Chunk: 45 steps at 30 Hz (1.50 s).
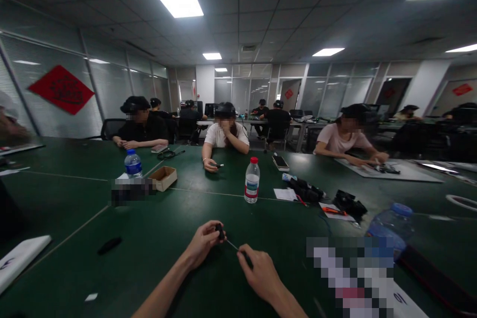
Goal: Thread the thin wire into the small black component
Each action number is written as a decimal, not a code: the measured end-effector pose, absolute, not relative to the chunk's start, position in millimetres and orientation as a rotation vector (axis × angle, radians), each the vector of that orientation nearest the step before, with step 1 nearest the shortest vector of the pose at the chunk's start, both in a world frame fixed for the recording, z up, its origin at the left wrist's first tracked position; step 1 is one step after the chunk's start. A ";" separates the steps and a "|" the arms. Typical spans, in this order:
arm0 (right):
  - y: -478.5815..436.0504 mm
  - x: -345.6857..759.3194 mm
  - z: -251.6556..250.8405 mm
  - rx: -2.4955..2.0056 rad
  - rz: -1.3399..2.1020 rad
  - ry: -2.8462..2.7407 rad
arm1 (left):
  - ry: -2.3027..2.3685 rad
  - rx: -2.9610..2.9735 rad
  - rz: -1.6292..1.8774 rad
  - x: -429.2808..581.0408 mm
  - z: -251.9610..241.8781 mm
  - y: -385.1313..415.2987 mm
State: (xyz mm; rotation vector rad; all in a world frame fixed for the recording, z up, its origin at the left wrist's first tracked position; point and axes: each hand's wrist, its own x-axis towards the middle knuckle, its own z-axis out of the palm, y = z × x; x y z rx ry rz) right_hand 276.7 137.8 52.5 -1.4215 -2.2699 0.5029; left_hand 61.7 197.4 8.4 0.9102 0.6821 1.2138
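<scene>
My left hand point(205, 242) is closed around a small black part point(220, 231), holding it just above the green table point(149, 268). Fingers cover some of the part, so its exact kind does not show. In my right hand point(260, 269) is a thin screwdriver point(232, 245), pinched between thumb and forefinger. Its slim metal shaft points up and left, with the tip at or close to the lower edge of the black part. The screwdriver's handle is hidden in my palm.
Ahead stands a red-capped bottle point(252, 181). An orange knife point(334, 211) and black gear point(350, 202) lie to the right, near a large blue-capped bottle point(395, 226). Leftward are an open box point(164, 179) and a dark strip point(110, 245). Several people sit opposite.
</scene>
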 end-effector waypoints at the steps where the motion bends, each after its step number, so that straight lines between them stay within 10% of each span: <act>1: 138.3 276.4 52.4 -1.413 0.503 -2.266 | 0.684 0.914 1.214 61.4 7.0 198.8; 45: 139.1 276.8 50.0 -1.338 0.521 -2.250 | 0.723 1.008 1.202 60.6 17.7 183.8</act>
